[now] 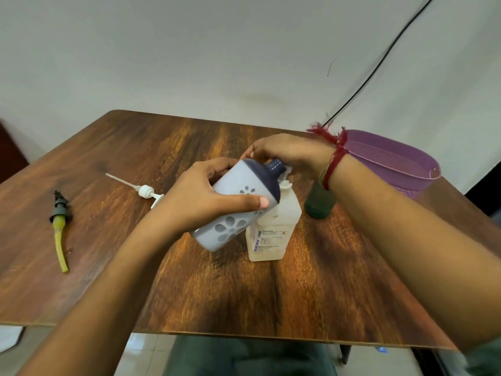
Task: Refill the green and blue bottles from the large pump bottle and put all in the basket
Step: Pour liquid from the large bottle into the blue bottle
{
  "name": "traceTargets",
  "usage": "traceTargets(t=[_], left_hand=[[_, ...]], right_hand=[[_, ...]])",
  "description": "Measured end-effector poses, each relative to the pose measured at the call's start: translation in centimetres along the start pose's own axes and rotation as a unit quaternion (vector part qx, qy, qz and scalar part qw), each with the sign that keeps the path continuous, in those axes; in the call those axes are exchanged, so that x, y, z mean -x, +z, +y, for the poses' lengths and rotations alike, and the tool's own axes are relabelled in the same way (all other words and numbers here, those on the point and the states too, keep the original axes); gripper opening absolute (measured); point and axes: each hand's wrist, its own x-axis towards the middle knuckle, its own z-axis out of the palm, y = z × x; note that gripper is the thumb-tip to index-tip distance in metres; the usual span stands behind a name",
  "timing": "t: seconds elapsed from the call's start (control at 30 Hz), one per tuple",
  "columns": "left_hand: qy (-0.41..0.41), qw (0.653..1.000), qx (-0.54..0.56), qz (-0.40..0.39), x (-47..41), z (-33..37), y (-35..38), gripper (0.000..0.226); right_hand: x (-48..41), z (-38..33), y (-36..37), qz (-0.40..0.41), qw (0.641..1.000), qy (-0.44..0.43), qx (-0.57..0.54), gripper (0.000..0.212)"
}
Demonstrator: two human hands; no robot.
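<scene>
Head view first shows the near edge of the brown wooden worktop (244, 294), with two bare arms reaching over it. The left hand (206, 202) has its fingers (244, 201) wrapped tight round the blue bottle (238, 210) — a pale bottle with flower shapes and a dark blue top. It is held up off the worktop and tipped, with its open neck pointing up and to the right. Just beside it stands the large pump bottle (273, 234), clear with blue writing, upright on the worktop with its pump off. The right hand (287, 156) is curled over the blue bottle's neck; I cannot tell what its fingers pinch, if anything. A red string (334, 158) is tied at that wrist. Under that wrist stands the green bottle (318, 203). Off to the left lie a white pump (145, 190) and, farther left, a dark pump with a yellow tube (60, 226). Far right sits the purple basket (390, 158) — nothing can be seen in it.
</scene>
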Motion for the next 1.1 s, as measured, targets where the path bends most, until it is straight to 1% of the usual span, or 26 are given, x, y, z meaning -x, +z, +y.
traceTargets(t=[0.07, 0.13, 0.17, 0.23, 0.33, 0.43, 0.57, 0.63, 0.67, 0.73, 0.77, 0.83, 0.87, 0.93, 1.03, 1.1], left_hand=[[-0.001, 1.0, 0.001, 0.006, -0.1, 0.0, 0.1, 0.062], [-0.001, 1.0, -0.001, 0.004, 0.0, -0.1, 0.2, 0.061], [-0.002, 1.0, -0.002, 0.003, 0.1, -0.3, 0.2, 0.063], [-0.004, 1.0, -0.002, 0.001, 0.2, -0.3, 0.3, 0.065], [0.0, 1.0, 0.003, 0.012, 0.1, -0.1, 0.2, 0.062], [0.002, 1.0, 0.003, 0.012, -0.1, 0.0, 0.2, 0.059], [-0.001, 1.0, 0.01, 0.003, 0.0, -0.4, 0.4, 0.064], [0.0, 1.0, 0.01, 0.002, 0.0, -0.4, 0.4, 0.064], [0.002, 1.0, 0.007, 0.003, 0.0, -0.2, 0.3, 0.064], [0.006, 1.0, 0.002, 0.012, -0.1, 0.1, 0.1, 0.062], [0.005, 1.0, 0.0, 0.015, -0.1, 0.1, 0.1, 0.061], [0.002, 1.0, -0.002, 0.013, -0.2, 0.0, 0.2, 0.059], [0.002, 1.0, 0.0, 0.011, -0.1, -0.1, 0.2, 0.059], [0.0, 1.0, 0.004, 0.008, 0.0, -0.3, 0.3, 0.059], [-0.003, 1.0, 0.001, 0.005, 0.0, 0.0, 0.2, 0.06], [0.005, 1.0, -0.001, 0.011, -0.2, 0.3, 0.0, 0.059]], right_hand=[[0.0, 0.2, -0.1, -0.002, 1.0, -0.001, -0.021, 0.022], [0.2, 0.4, 0.4, 0.006, 0.997, -0.005, -0.079, 0.025], [0.2, 0.4, 0.6, 0.005, 0.996, -0.007, -0.089, 0.027], [0.2, 0.3, 0.8, 0.011, 0.998, -0.003, -0.056, 0.03], [0.7, -0.3, 0.0, 0.01, 1.0, -0.001, -0.016, 0.025], [0.7, -0.3, -0.3, -0.003, 1.0, 0.003, -0.026, 0.026], [0.2, 0.3, 0.6, 0.01, 0.997, 0.008, -0.079, 0.029], [0.2, 0.4, 0.6, -0.002, 0.995, 0.023, -0.098, 0.023], [0.3, 0.4, 0.4, -0.014, 0.994, 0.032, -0.106, 0.025], [0.4, 0.1, 0.0, -0.029, 0.994, 0.044, -0.096, 0.036], [0.4, 0.1, -0.1, -0.023, 0.995, 0.037, -0.088, 0.034], [0.1, 0.4, 0.1, -0.001, 0.994, 0.021, -0.108, 0.022], [0.1, 0.4, 0.3, 0.007, 0.993, 0.013, -0.12, 0.026], [0.1, 0.4, 0.7, 0.024, 0.994, 0.013, -0.107, 0.033], [0.2, 0.2, 0.5, 0.018, 0.996, 0.023, -0.083, 0.022], [0.8, -0.1, 0.0, 0.011, 0.997, 0.03, -0.064, 0.022]])
